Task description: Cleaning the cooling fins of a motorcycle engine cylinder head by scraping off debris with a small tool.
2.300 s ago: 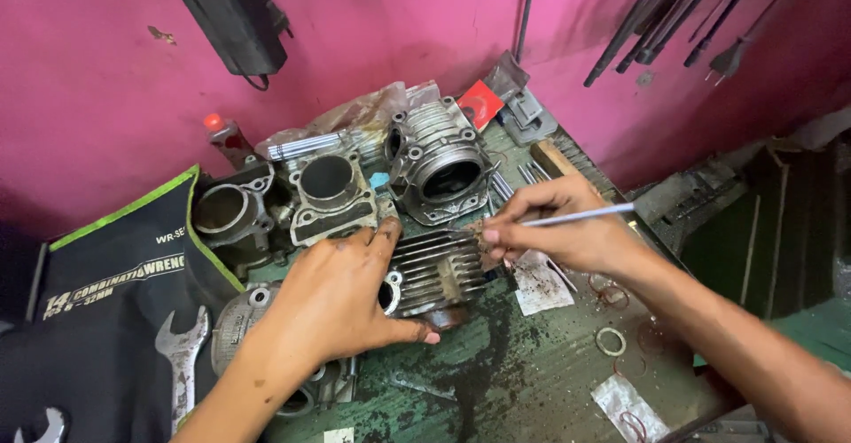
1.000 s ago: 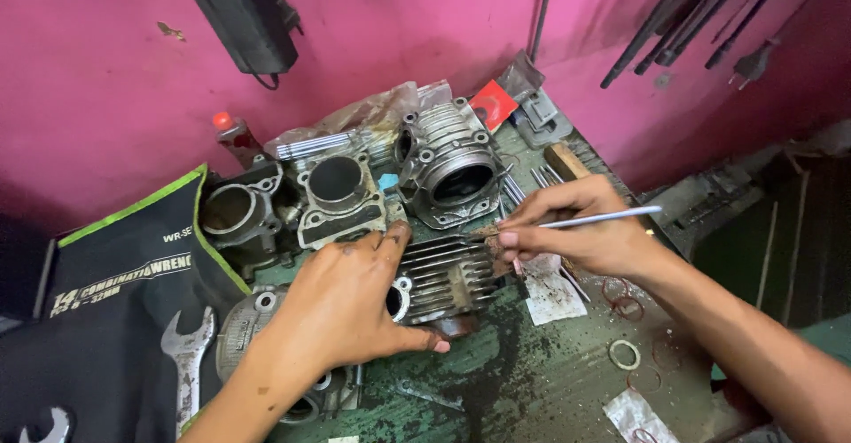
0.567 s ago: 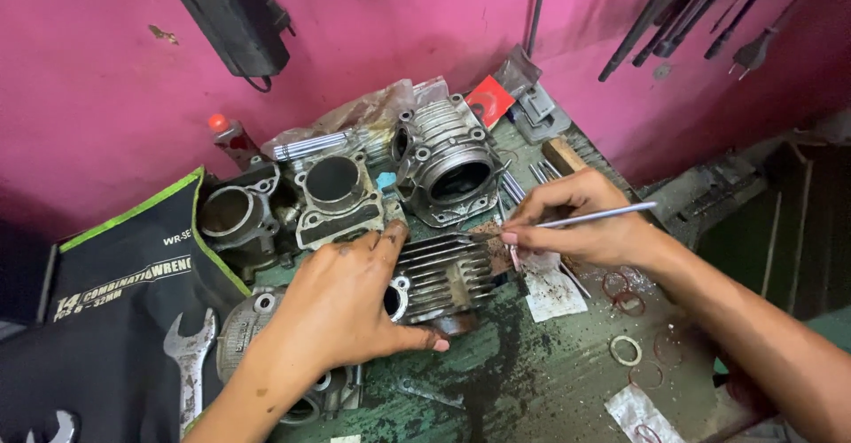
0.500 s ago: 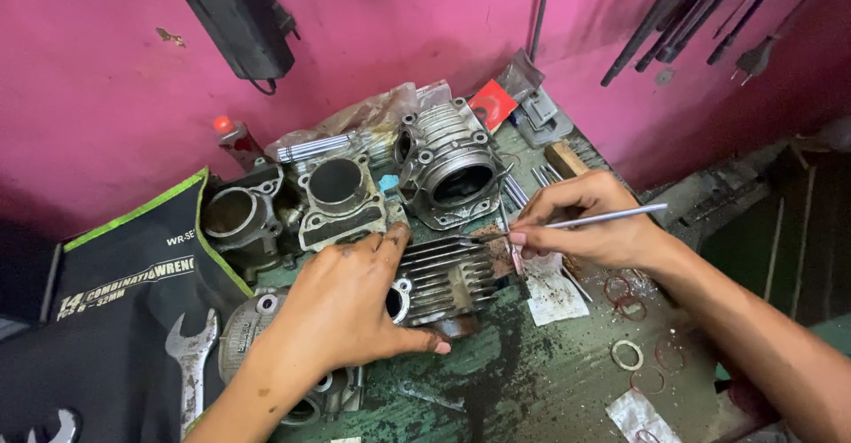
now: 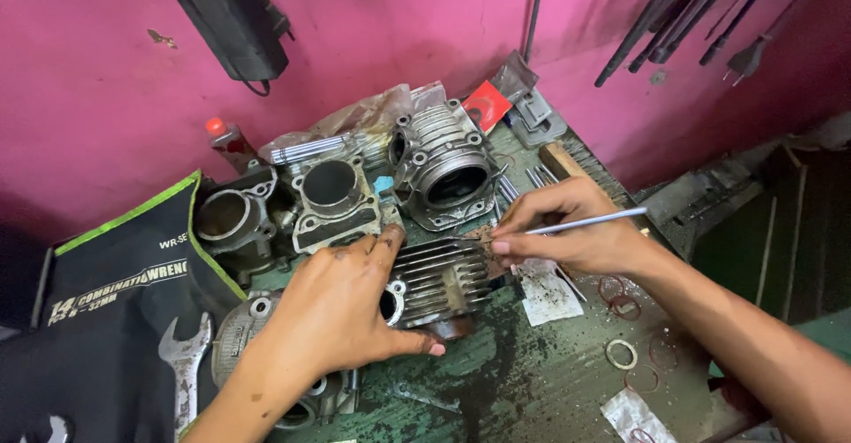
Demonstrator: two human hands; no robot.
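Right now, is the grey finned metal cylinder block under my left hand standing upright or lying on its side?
On its side: the finned cylinder block shows fins facing up, left hand pressing it.

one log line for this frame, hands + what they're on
left hand: pressed flat on finned cylinder block | right hand: holds thin metal pick, tip at fins | bench: three more cylinder blocks behind, spanner at left

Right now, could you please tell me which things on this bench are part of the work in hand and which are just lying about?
In hand:
left hand pressing on the finned cylinder
right hand holding a thin metal rod to its fins

Lying about:
three other cylinders
wrench
black tool pouch
rings
red-capped bottle
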